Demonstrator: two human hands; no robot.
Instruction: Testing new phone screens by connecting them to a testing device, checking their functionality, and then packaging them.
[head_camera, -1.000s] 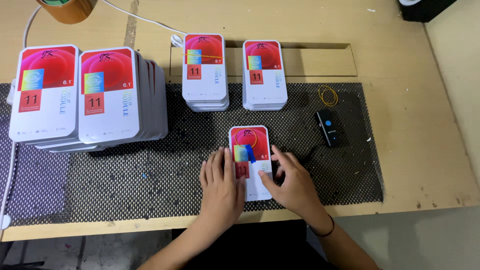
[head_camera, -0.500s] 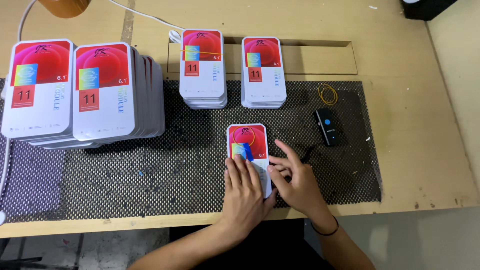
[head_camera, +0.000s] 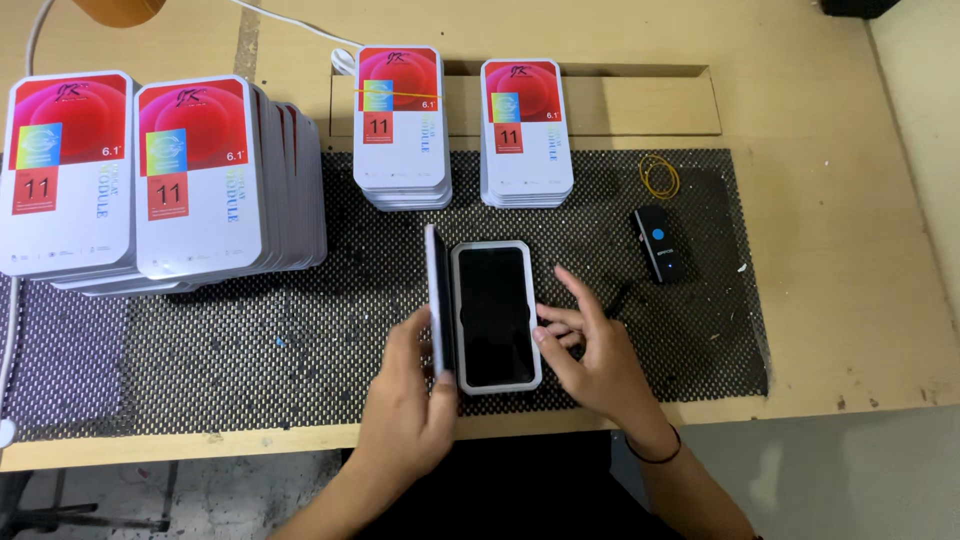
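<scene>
Your left hand (head_camera: 415, 400) grips the lid (head_camera: 436, 300) on edge. The open box (head_camera: 493, 315) lies near the desk's (head_camera: 820, 200) front edge, long axis front-to-back. Your right hand (head_camera: 590, 355), fingers loose, touches its right side.

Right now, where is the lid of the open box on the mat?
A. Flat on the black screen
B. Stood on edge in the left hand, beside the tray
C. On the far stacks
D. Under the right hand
B: the lid stands on edge in the left hand, against the left side of the tray, whose black screen is uncovered; the right hand touches the tray's right edge.
</scene>
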